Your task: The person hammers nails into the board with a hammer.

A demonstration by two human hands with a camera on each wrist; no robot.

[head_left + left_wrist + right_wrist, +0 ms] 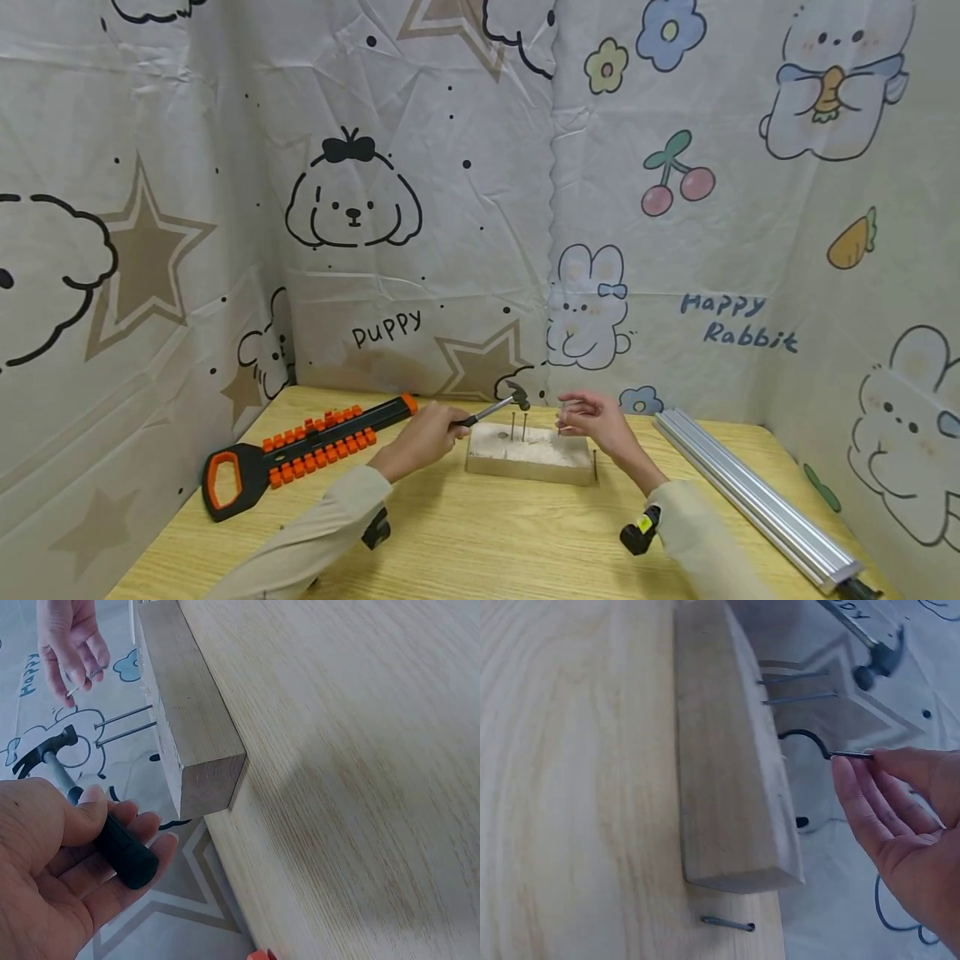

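A pale wooden block (528,468) lies on the table, with two nails (801,698) standing upright from its top. My left hand (431,437) grips a claw hammer (120,847) by its dark handle, and the hammer head is just above and left of those nails. Over the block's right part, my right hand (596,421) pinches a nail (850,755) between thumb and fingers. This nail is apart from the wood. Another nail (727,924) is beside the block's right end; whether it is fixed in the table I cannot tell.
On the left of the table (465,550) lies a black and orange rack (318,446) with orange clips. A long silver metal bar (757,496) runs along the right side. Patterned cloth (465,250) hangs close behind the table and at both sides.
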